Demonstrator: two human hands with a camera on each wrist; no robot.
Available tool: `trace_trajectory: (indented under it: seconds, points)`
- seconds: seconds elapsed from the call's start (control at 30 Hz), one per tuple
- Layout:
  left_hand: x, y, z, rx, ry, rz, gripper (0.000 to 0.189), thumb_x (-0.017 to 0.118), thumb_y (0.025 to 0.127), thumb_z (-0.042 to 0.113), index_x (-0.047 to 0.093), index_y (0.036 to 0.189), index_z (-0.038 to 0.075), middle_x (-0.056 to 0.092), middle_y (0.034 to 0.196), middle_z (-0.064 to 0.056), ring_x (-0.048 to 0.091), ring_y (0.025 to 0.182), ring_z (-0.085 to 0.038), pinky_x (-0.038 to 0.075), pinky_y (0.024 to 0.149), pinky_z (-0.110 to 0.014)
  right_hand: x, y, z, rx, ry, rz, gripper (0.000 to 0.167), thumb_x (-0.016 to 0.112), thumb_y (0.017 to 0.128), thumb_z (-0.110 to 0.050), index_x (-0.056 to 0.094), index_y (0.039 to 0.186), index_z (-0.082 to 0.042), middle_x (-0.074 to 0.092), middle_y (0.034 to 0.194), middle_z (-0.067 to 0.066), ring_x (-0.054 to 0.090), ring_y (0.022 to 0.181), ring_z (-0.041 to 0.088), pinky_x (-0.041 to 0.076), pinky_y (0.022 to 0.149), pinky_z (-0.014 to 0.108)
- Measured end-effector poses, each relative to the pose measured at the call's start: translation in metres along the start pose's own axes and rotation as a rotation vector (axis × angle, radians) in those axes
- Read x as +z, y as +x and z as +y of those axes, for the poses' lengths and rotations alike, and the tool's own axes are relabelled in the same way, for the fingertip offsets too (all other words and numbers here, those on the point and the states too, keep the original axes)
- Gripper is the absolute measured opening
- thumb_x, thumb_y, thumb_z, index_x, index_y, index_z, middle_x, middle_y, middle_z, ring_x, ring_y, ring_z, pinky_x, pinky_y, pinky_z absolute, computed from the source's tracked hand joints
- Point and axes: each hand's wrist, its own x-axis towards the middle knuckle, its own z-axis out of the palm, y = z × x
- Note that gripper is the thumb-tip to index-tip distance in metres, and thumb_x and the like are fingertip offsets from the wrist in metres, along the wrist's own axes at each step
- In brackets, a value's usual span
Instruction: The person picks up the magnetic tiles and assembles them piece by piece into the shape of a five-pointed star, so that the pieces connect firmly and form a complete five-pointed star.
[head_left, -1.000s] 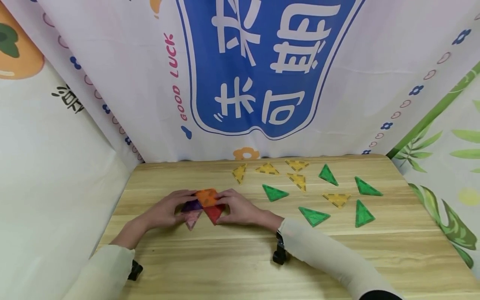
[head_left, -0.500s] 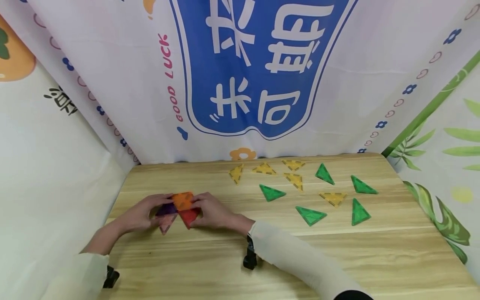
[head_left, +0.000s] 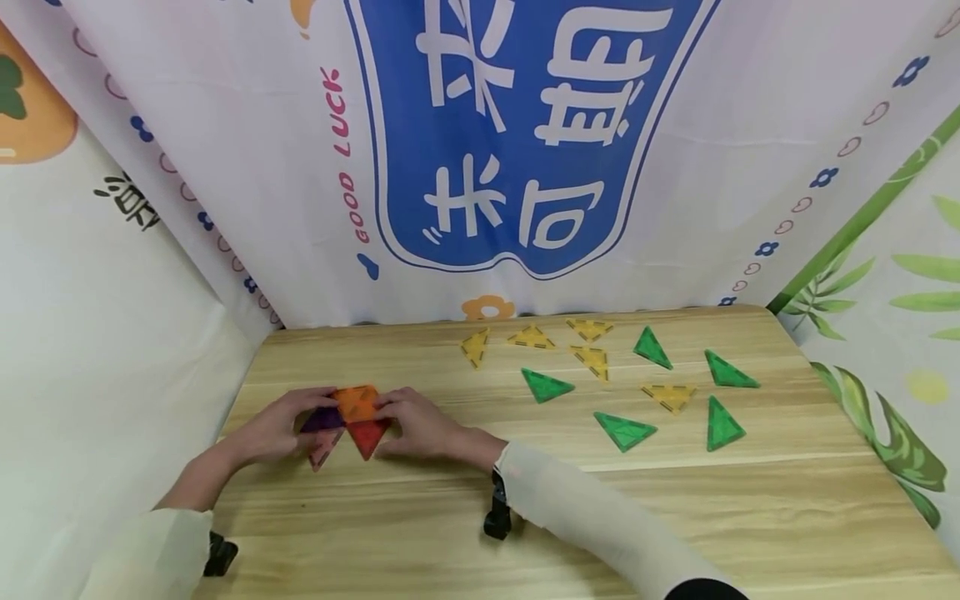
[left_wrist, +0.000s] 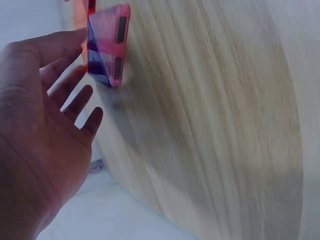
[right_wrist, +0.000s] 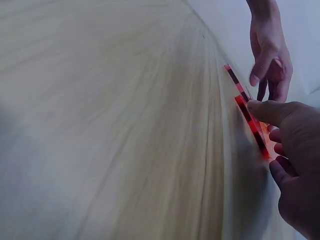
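Note:
A joined cluster of translucent magnetic tiles stands near the table's left side in the head view. Its orange part (head_left: 358, 404) is at the top, the red triangle (head_left: 367, 438) at lower right. The purple part (head_left: 324, 418) and pink triangle (head_left: 324, 450) are on the left. My left hand (head_left: 282, 426) holds the cluster's left side, thumb near the pink tile and fingertips at the orange one's edge. From the right, my right hand (head_left: 420, 423) grips the orange and red tiles between thumb and fingers. The left wrist view shows the pink tile (left_wrist: 111, 30) tilted.
Several yellow triangle tiles (head_left: 591, 362) and several green triangle tiles (head_left: 626, 431) lie flat on the wooden table (head_left: 420, 533), to the right of the hands. A printed cloth (head_left: 697, 208) hangs behind the table's back edge, with more cloth at both sides.
Both hands have carried the tile cluster leftward across the table, mostly in the first half second. The yellow and green tiles have stayed put; the head view has shifted slightly.

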Motion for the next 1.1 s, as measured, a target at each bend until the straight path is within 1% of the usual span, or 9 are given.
trace_trajectory:
  seconds: [0.1,0.2,0.33,0.47,0.53,0.67,0.77,0.93,1.1]
  points:
    - [0.001,0.003,0.005,-0.047,-0.021,0.012,0.051,0.078,0.095,0.011,0.064,0.140,-0.006,0.049,0.155,-0.031,0.044,0.140,-0.058,0.034,0.111,-0.076,-0.009,-0.011,0.003,-0.020,0.024,-0.012,0.052,0.083,0.095,-0.032,0.070,0.139,-0.007,0.057,0.154,0.007,0.048,0.144,0.022,0.036,0.121,0.027]
    - [0.003,0.006,0.013,-0.072,-0.025,0.041,0.052,0.077,0.097,0.016,0.062,0.143,-0.004,0.047,0.156,-0.030,0.040,0.142,-0.058,0.032,0.111,-0.077,-0.020,-0.026,0.007,-0.037,0.041,-0.024,0.053,0.083,0.095,-0.032,0.069,0.139,-0.007,0.058,0.152,0.009,0.049,0.143,0.024,0.038,0.120,0.029]
    - [0.008,0.014,0.026,-0.080,-0.048,0.080,0.052,0.076,0.099,0.020,0.062,0.144,-0.001,0.048,0.157,-0.027,0.039,0.144,-0.056,0.033,0.112,-0.076,-0.038,-0.053,0.015,-0.046,0.028,-0.012,0.054,0.084,0.093,-0.033,0.070,0.138,-0.007,0.061,0.148,0.008,0.052,0.140,0.025,0.042,0.118,0.033]
    - [0.019,0.027,0.040,-0.075,-0.061,0.106,0.054,0.077,0.099,0.024,0.062,0.145,-0.001,0.050,0.156,-0.025,0.042,0.144,-0.051,0.037,0.114,-0.071,-0.059,-0.084,0.027,-0.048,-0.007,0.024,0.055,0.086,0.091,-0.034,0.072,0.135,-0.005,0.064,0.143,0.009,0.057,0.135,0.026,0.046,0.116,0.038]
    - [0.025,0.035,0.047,-0.072,-0.064,0.124,0.055,0.078,0.099,0.024,0.062,0.145,-0.001,0.051,0.155,-0.024,0.045,0.143,-0.049,0.039,0.114,-0.068,-0.070,-0.100,0.036,-0.035,-0.029,0.053,0.054,0.087,0.090,-0.034,0.072,0.133,-0.004,0.065,0.141,0.009,0.058,0.133,0.026,0.047,0.114,0.040]
    - [0.035,0.051,0.063,-0.076,-0.085,0.150,0.055,0.079,0.098,0.017,0.060,0.146,-0.001,0.051,0.156,-0.023,0.046,0.144,-0.047,0.042,0.114,-0.064,-0.089,-0.128,0.056,0.009,-0.067,0.125,0.053,0.089,0.088,-0.031,0.073,0.130,-0.003,0.068,0.135,0.010,0.062,0.128,0.026,0.051,0.110,0.043]
    - [0.043,0.063,0.072,-0.080,-0.094,0.155,0.058,0.078,0.098,0.016,0.057,0.149,-0.001,0.049,0.157,-0.024,0.044,0.146,-0.046,0.043,0.115,-0.061,-0.102,-0.146,0.073,0.063,-0.084,0.174,0.053,0.091,0.086,-0.030,0.074,0.128,-0.002,0.069,0.132,0.011,0.063,0.126,0.027,0.053,0.109,0.044]
    - [0.054,0.086,0.084,-0.074,-0.087,0.157,0.064,0.078,0.098,0.021,0.052,0.153,-0.001,0.049,0.158,-0.023,0.045,0.147,-0.044,0.044,0.115,-0.060,-0.115,-0.168,0.098,0.163,-0.099,0.234,0.052,0.092,0.085,-0.032,0.075,0.126,-0.003,0.070,0.129,0.010,0.064,0.122,0.028,0.056,0.103,0.046]
    - [0.063,0.108,0.094,-0.108,-0.106,0.150,0.068,0.077,0.099,0.028,0.050,0.156,0.002,0.047,0.160,-0.020,0.044,0.148,-0.041,0.041,0.118,-0.059,-0.118,-0.180,0.116,0.169,-0.145,0.280,0.051,0.093,0.083,-0.033,0.077,0.122,-0.004,0.070,0.122,0.009,0.067,0.111,0.026,0.059,0.092,0.045]
